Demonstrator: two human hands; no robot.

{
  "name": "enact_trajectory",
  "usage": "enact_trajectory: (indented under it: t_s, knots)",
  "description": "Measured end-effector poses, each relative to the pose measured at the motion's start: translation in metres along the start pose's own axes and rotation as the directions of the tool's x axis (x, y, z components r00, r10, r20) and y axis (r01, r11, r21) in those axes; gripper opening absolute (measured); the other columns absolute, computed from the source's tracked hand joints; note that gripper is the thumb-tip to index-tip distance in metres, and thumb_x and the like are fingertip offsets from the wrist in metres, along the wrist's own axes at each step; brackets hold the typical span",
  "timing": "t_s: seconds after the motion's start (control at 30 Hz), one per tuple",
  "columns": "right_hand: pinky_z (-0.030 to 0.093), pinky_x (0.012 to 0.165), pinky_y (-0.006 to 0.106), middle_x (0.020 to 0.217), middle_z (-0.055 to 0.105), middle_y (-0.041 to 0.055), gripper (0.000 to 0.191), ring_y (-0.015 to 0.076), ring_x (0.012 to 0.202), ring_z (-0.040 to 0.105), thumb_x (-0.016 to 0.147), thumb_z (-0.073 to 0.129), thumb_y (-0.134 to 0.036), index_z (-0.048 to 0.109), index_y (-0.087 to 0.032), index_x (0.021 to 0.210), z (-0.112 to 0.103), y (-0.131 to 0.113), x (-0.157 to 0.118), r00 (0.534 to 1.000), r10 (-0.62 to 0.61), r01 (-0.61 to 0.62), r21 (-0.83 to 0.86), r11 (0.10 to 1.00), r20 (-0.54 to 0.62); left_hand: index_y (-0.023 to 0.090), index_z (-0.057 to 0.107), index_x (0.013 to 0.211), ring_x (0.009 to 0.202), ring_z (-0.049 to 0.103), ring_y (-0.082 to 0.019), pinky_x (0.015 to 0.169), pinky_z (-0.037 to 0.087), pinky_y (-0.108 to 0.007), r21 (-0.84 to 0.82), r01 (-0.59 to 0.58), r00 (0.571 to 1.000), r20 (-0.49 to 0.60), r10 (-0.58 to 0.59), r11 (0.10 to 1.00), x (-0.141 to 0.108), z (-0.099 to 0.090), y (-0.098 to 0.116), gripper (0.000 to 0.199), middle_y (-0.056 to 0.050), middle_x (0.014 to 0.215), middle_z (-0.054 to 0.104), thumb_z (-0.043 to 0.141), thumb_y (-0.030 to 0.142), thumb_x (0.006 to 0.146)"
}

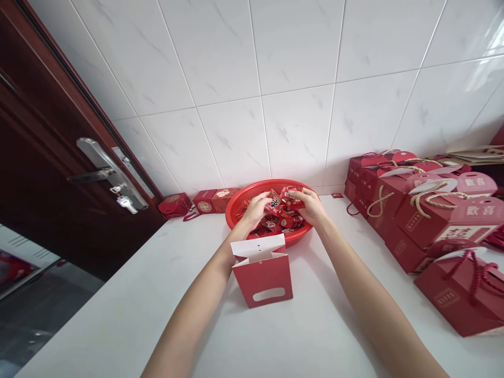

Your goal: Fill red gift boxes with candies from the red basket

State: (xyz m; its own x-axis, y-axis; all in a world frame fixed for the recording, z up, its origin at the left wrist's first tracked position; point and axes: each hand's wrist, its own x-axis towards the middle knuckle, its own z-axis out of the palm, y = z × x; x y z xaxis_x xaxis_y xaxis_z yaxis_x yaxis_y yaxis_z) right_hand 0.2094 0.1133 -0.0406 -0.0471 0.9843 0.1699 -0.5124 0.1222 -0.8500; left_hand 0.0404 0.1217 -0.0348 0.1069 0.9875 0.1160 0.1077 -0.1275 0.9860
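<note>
A red plastic basket (233, 210) full of small red wrapped candies (285, 223) stands against the wall. Both hands reach into it. My left hand (255, 211) is closed around a red candy packet with dark lettering (273, 203) at the basket's left side. On the right side, my right hand (310, 206) pinches another red wrapped candy (292, 192). In front of the basket, between my forearms, a red paper gift box (264, 278) stands upright with its white-lined top open and an oval window in its front. Its inside bottom is hidden.
Several red gift boxes with rope handles (425, 210) crowd the table's right side. Small red boxes (205, 201) line the wall left of the basket. A dark red door (51, 136) with keys in its lock borders the white table (129, 294) on the left.
</note>
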Motion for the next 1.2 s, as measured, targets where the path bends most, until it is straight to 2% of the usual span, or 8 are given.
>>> enact_trajectory:
  t_s: [0.17,0.37,0.47,0.6,0.7,0.87,1.0,1.2]
  knots:
    - [0.054,0.068,0.029,0.077,0.074,0.0016,0.028,0.0164,0.070,0.067,0.056,0.089,-0.034,0.073,-0.019,0.074,0.004,-0.008,-0.007,0.987,0.064,-0.057,-0.050,0.997,0.150,0.023,0.068,0.120,0.114,0.062,-0.024,0.082,0.054,-0.030,-0.186,-0.024,0.993,0.113,0.046,0.982,-0.010,-0.006,0.006,0.039,-0.007,0.134,0.064,0.066,0.029,0.081]
    - [0.058,0.072,0.033,0.077,0.076,0.0022,0.025,0.0191,0.071,0.070,0.061,0.088,-0.033,0.077,-0.019,0.079,0.022,-0.032,-0.026,0.954,0.027,0.019,-0.150,0.988,0.300,0.025,0.060,0.136,0.098,0.067,-0.022,0.089,0.052,-0.035,-0.020,-0.149,0.980,0.133,0.151,0.989,-0.028,-0.027,0.029,0.057,-0.003,0.099,0.073,0.071,0.041,0.082]
    - [0.058,0.071,0.034,0.079,0.076,0.0038,0.025,0.0203,0.071,0.071,0.065,0.087,-0.033,0.078,-0.018,0.082,0.032,-0.052,-0.041,0.962,-0.063,0.126,-0.226,0.966,0.266,0.025,0.057,0.140,0.111,0.064,-0.024,0.099,0.048,-0.037,0.022,-0.251,0.960,0.136,0.246,0.968,-0.052,-0.043,0.055,0.057,-0.005,0.115,0.072,0.068,0.042,0.086]
    - [0.059,0.068,0.035,0.078,0.075,0.0040,0.020,0.0210,0.072,0.071,0.067,0.086,-0.031,0.078,-0.020,0.081,0.037,-0.084,-0.069,0.958,-0.199,0.252,-0.281,0.926,0.205,0.024,0.076,0.107,0.116,0.063,-0.026,0.101,0.047,-0.037,0.179,-0.367,0.914,0.248,0.320,0.913,-0.099,-0.069,0.094,0.028,-0.006,0.119,0.072,0.064,0.041,0.089]
    - [0.058,0.067,0.033,0.080,0.075,0.0033,0.017,0.0200,0.074,0.070,0.069,0.085,-0.030,0.078,-0.022,0.083,0.037,-0.103,-0.091,0.933,-0.200,0.297,-0.325,0.898,0.300,0.024,0.081,0.095,0.110,0.066,-0.025,0.092,0.051,-0.032,0.398,-0.380,0.866,0.469,0.171,0.835,-0.129,-0.079,0.107,0.022,-0.006,0.111,0.074,0.065,0.038,0.087]
    - [0.048,0.054,0.027,0.073,0.069,0.0006,0.016,0.0145,0.062,0.061,0.075,0.081,-0.031,0.079,-0.022,0.088,0.048,-0.111,-0.114,0.883,-0.069,0.340,-0.533,0.775,0.464,0.024,0.081,0.090,0.079,0.066,-0.019,0.068,0.048,-0.027,0.599,-0.350,0.874,0.486,0.020,0.721,-0.136,-0.070,0.087,0.026,-0.003,0.090,0.073,0.060,0.039,0.090]
    - [0.037,0.047,0.025,0.060,0.058,-0.0027,0.008,0.0100,0.051,0.048,0.078,0.076,-0.027,0.077,-0.021,0.084,0.059,-0.103,-0.116,0.860,-0.013,0.393,-0.645,0.655,0.511,0.024,0.080,0.099,0.085,0.066,-0.022,0.070,0.047,-0.027,0.563,-0.298,0.894,0.448,0.018,0.771,-0.121,-0.068,0.068,0.026,-0.004,0.096,0.073,0.066,0.041,0.085]
    - [0.036,0.048,0.023,0.063,0.060,-0.0034,0.010,0.0100,0.054,0.051,0.081,0.070,-0.021,0.076,-0.021,0.089,0.062,-0.089,-0.106,0.836,0.048,0.403,-0.671,0.622,0.546,0.026,0.079,0.104,0.092,0.067,-0.026,0.077,0.049,-0.030,0.473,-0.289,0.872,0.489,0.025,0.832,-0.119,-0.071,0.066,0.037,-0.002,0.097,0.076,0.080,0.041,0.070]
